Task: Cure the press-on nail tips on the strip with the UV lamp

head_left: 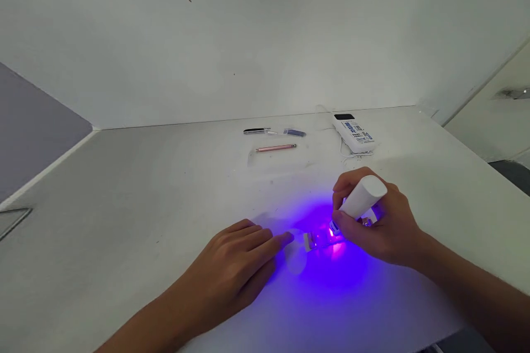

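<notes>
My right hand [381, 226] is wrapped round a white handheld UV lamp [362, 198], tilted with its lit end down. Violet light falls on a small clear item [321, 238] with a pale block at its left end. Glare and my fingers hide much of that item, and its kind cannot be made out. To the left, my left hand [244, 262] lies palm down on the table with its index finger stretched out and nothing held. That fingertip is beside a faint, pale oval patch [295, 256], close to the pale block.
A white table [124, 204] meets the wall behind. Toward the back lie a black-ended pen-like item [256, 130], a small dark-blue piece [295, 133] and a pink pen [276, 148]. A white printed device [354, 133] with a thin cord stands at the back right.
</notes>
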Demonstrator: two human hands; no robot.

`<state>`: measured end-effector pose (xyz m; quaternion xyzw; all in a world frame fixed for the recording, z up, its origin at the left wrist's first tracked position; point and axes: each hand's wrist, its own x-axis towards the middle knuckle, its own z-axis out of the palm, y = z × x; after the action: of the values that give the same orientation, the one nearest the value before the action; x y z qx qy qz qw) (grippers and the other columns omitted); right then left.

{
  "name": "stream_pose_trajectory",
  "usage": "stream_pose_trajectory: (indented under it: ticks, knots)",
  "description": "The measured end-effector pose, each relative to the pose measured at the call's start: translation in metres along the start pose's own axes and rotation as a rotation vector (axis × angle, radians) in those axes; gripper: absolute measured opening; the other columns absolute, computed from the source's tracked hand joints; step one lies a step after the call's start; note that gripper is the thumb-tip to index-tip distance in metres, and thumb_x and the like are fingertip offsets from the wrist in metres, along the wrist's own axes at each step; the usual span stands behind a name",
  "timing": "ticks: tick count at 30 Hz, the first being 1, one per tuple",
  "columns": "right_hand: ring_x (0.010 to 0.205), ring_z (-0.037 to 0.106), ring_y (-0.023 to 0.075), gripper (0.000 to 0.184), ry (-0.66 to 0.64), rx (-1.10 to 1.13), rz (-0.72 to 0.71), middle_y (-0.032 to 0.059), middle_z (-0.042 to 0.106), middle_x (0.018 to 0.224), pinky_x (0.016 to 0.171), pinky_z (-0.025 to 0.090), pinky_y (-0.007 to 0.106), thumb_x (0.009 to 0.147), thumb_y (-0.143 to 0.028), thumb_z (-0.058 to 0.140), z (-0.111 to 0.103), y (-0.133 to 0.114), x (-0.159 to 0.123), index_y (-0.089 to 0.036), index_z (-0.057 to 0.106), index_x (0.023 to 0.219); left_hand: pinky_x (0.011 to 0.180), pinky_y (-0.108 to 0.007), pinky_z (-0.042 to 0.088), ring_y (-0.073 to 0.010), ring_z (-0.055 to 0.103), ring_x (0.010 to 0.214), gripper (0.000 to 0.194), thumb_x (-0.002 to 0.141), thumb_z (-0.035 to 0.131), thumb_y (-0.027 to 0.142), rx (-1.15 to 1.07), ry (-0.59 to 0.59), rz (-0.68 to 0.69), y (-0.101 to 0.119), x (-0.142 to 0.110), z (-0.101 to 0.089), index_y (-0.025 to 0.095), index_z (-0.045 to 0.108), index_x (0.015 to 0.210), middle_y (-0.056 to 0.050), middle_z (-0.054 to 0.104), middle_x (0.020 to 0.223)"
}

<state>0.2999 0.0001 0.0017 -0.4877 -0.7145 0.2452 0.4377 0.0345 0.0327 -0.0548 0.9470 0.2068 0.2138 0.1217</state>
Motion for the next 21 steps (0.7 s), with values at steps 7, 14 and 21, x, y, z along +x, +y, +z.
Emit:
stream_pose_trajectory:
  ticks: [7, 14, 21]
  knots:
    - [0.054, 0.058, 0.0096, 0.018, 0.018, -0.017, -0.028, -0.0064, 0.060, 0.067, 0.047, 0.047, 0.020, 0.078, -0.009, 0.061, -0.0018, 0.0016, -0.0010, -0.024, 0.055, 0.086, 0.064, -0.032, 0.040, -0.0177, 0.053, 0.062, 0.026, 0.106, 0.036, 0.014, 0.024, -0.004, -0.001, 0.0006, 0.0004, 0.0007, 0.020, 0.056, 0.122, 0.001, 0.060, 0.075]
    - [0.051, 0.057, 0.0087, 0.014, -0.022, 0.019, -0.007, -0.0055, 0.063, 0.067, 0.046, 0.047, 0.019, 0.084, -0.014, 0.065, 0.0022, 0.0008, -0.0011, -0.023, 0.055, 0.086, 0.065, -0.032, 0.040, -0.0177, 0.051, 0.061, 0.025, 0.107, 0.036, 0.013, 0.006, -0.022, -0.005, 0.0013, -0.0007, 0.0014, 0.020, 0.058, 0.116, 0.001, 0.059, 0.072]
    - [0.051, 0.057, 0.0077, 0.010, -0.025, -0.056, -0.025, -0.0052, 0.064, 0.068, 0.048, 0.048, 0.018, 0.086, -0.018, 0.066, 0.0010, -0.0006, -0.0023, -0.023, 0.057, 0.086, 0.066, -0.033, 0.040, -0.0182, 0.054, 0.063, 0.028, 0.107, 0.036, 0.014, 0.002, -0.008, -0.013, -0.0002, -0.0006, 0.0013, 0.021, 0.056, 0.126, 0.001, 0.061, 0.074]
